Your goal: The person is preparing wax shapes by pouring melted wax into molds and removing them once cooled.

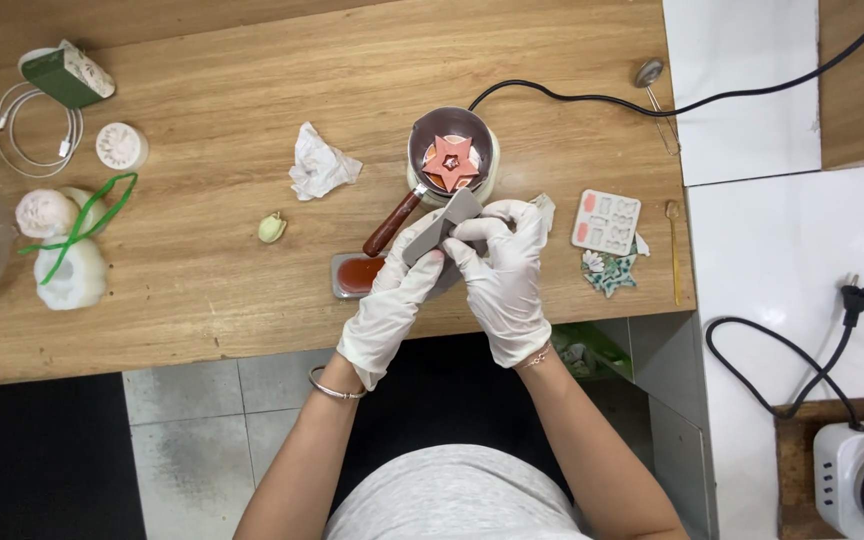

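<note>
two gloved hands (452,270), one grey mould (444,226)

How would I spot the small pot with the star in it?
On the wooden table, look just beyond the two gloved hands, left hand and right hand. The pot has a reddish-brown handle and holds a pink star. Nothing else there contains a star.

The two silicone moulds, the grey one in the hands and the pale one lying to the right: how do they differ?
The grey mould is held up off the table by both gloved hands, left hand and right hand, just below the small pot; the pale mould lies flat and untouched on the wooden table. The grey one shows a plain surface, bent in the grip; the pale one shows several small cavities, some tinted pink. Both look like small flat moulds.
</note>
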